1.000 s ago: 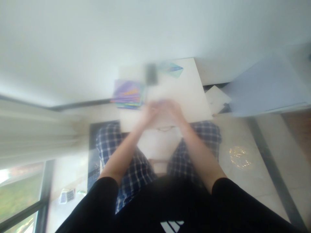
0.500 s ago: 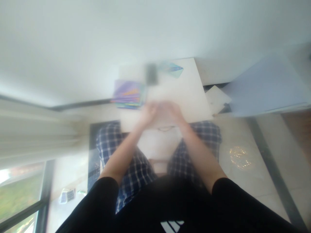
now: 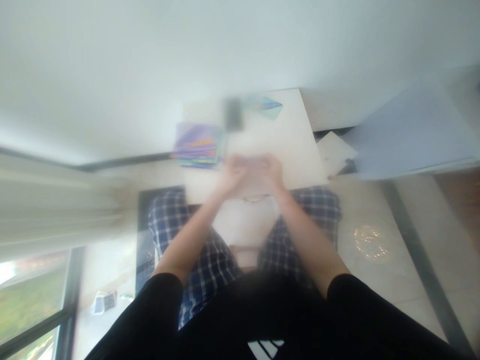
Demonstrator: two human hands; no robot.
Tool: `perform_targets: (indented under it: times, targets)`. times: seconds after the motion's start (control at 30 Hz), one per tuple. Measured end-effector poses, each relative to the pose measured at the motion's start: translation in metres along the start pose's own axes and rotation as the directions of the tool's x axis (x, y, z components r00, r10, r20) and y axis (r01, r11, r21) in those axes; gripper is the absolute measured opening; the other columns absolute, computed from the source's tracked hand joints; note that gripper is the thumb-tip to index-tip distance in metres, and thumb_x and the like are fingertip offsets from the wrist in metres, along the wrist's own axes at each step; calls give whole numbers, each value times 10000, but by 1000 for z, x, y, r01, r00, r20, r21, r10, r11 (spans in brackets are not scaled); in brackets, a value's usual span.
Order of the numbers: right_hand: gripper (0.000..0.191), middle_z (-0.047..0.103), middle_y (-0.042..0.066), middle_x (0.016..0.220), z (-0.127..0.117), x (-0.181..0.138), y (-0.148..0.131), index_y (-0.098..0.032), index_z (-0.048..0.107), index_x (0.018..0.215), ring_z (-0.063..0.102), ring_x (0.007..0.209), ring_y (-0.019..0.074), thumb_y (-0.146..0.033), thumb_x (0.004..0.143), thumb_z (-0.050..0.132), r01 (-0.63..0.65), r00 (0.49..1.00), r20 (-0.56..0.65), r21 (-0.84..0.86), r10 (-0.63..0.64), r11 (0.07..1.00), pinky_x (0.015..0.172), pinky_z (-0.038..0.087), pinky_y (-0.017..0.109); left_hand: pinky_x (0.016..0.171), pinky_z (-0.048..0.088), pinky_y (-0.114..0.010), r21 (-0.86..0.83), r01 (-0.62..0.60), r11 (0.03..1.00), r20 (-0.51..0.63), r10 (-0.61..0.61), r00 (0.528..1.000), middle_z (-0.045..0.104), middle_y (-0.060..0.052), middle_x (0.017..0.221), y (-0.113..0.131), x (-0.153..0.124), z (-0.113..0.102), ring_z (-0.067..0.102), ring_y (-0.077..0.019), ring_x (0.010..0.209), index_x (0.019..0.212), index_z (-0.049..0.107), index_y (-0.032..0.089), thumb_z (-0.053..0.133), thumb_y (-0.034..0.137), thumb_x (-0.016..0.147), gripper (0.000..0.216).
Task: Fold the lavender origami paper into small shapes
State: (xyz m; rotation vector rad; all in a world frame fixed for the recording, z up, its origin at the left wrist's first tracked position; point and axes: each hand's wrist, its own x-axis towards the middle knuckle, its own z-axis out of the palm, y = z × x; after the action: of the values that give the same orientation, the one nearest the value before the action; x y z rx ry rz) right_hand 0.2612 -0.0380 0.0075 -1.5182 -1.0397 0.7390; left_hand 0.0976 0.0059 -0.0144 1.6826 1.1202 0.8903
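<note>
My left hand (image 3: 233, 172) and my right hand (image 3: 272, 171) are close together above the near part of a small white table (image 3: 296, 150). Their fingers are curled, each at one side of a pale lavender sheet (image 3: 255, 165) that looks like paper. Haze over the middle of the view blurs the fingertips and the sheet's edges. Left of my left hand lies a stack of coloured paper (image 3: 197, 142), with a purple sheet on top. Farther back on the table is a folded blue-green paper piece (image 3: 267, 106) with a pointed end.
A blurred dark object (image 3: 234, 115) stands at the back of the table. The wall (image 3: 240, 45) rises behind. To the right are a white angular piece (image 3: 333, 150) and a large pale panel (image 3: 412, 135). A coil of lit string lights (image 3: 370, 242) lies on the floor.
Both hands show a little more clearly, their fingers curled at the sheet's sides, with slight movement only. The stack and the folded paper piece have stayed in place.
</note>
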Motion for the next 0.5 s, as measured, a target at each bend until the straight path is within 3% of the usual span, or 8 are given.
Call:
perform_targets:
  times: [0.1,0.33,0.5]
  targets:
    - [204,744,30,836,0,1,-1,-210,646,800,706,860,195,-399,758,712,-14,999,-37,36,16,999,828,576,326,920,564,-367,-92,36,995,7,-36,999,692,-19,995,1,2,-1,665,-179,966,972,625,231,664,292,834,156]
    - [356,656,-24,724,-1,6,6,-229,552,772,637,783,158,-536,753,731,-43,995,-91,65,49,997,826,543,326,739,593,-281,-282,171,944,-84,-202,976,675,3,881,4,10,-4,669,-149,841,880,597,210,728,274,764,186]
    - [417,692,-24,792,1,5,10,-235,542,839,646,781,136,-583,724,741,-131,990,-21,241,140,962,742,538,284,777,597,-330,-286,236,929,-85,-270,959,670,-22,877,3,14,-8,667,-170,839,840,590,209,749,245,778,174]
